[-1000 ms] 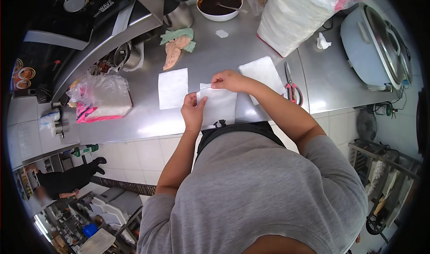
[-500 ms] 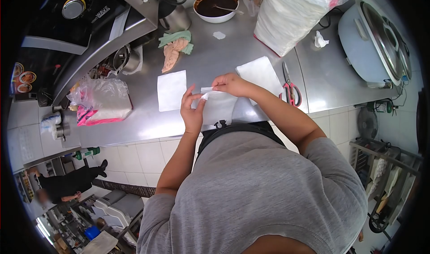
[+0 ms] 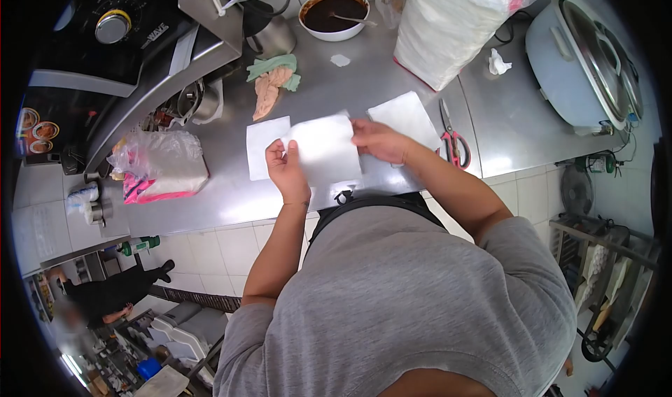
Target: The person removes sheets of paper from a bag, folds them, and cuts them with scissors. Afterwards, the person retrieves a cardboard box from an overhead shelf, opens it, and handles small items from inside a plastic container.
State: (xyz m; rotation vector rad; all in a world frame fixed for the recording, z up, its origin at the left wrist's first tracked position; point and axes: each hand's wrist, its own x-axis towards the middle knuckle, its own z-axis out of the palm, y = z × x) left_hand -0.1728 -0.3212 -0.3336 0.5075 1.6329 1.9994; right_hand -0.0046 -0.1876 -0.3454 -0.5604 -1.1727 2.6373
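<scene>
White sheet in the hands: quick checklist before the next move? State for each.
1. Left hand gripping the white sheet: ok, thumb on top at its left edge.
2. Right hand gripping: ok, at the right edge near the upper corner.
3. Single layer or several: cannot tell, blurred.
4. Clear of the flat sheet on the left: cannot tell; they overlap in view, contact unclear.
5. Scissors clear of both hands: ok, off to the right.
6. Sauce bowl clear: ok, farther back.
</scene>
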